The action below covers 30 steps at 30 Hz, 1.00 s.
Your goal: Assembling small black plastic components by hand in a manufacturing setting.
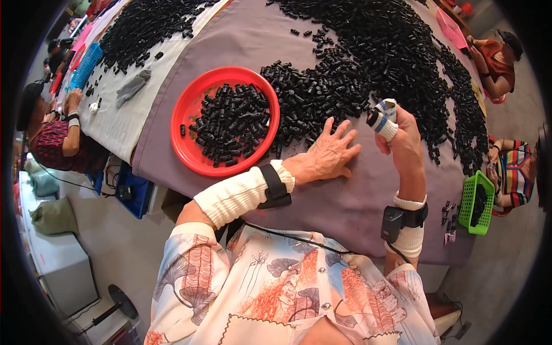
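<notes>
My left hand (325,152) lies with its fingers spread on the purple-grey cloth, fingertips at the near edge of a large pile of small black cylindrical pieces (305,95). It holds nothing. My right hand (404,135) is raised beside the same pile, its fingers curled together. A white and blue striped wrap (384,122) covers a finger there, with something dark at its edge; whether a black piece is pinched is too small to tell. Left of my left hand stands a round red tray (183,146) holding many similar black pieces.
A green basket (467,215) with black pieces sits at the right table edge. Across the left table lie another black pile (141,29), a grey cloth (132,89) and a blue basket (87,62). Other people (60,135) sit at left and right. A cable runs across my lap.
</notes>
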Tool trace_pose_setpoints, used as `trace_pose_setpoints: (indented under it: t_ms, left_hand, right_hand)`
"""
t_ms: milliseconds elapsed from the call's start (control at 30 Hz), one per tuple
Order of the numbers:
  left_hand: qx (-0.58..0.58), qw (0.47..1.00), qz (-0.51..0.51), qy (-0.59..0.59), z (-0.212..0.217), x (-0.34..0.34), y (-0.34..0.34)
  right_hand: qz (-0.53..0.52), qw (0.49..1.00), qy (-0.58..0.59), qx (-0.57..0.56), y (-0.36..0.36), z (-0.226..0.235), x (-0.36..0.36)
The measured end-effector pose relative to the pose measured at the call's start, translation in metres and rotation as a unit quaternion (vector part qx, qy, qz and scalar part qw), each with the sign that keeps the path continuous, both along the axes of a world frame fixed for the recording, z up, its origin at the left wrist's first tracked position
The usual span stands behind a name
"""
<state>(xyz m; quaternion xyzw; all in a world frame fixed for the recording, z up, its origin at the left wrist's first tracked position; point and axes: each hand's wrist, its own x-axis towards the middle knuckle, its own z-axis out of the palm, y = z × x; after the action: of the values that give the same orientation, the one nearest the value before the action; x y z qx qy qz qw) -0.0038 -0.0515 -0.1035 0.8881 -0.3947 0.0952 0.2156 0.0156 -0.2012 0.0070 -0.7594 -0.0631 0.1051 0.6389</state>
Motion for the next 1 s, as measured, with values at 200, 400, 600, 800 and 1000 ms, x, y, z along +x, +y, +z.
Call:
trace_pose_setpoints:
  t_ms: [200, 400, 600, 800, 1000]
  left_hand:
    - [0.057, 0.992, 0.072, -0.085, -0.004, 0.027, 0.017]
    - [0.049, 0.987, 0.138, -0.073, 0.006, 0.065, 0.044]
    - [0.043, 0.982, 0.182, -0.003, 0.002, 0.072, 0.048]
    - [0.035, 0.980, 0.194, -0.032, -0.003, 0.053, 0.039]
    - [0.033, 0.981, 0.189, -0.020, -0.005, 0.024, 0.037]
  right_hand:
    - [0.002, 1.000, 0.019, 0.002, -0.010, -0.014, -0.001]
    - [0.012, 0.999, 0.034, -0.005, -0.004, -0.014, 0.000]
    - [0.009, 0.999, 0.046, -0.018, -0.010, -0.023, 0.003]
    - [0.012, 0.999, 0.053, -0.005, -0.011, -0.031, 0.005]
    - [0.016, 0.998, 0.063, 0.019, -0.010, -0.034, 0.000]
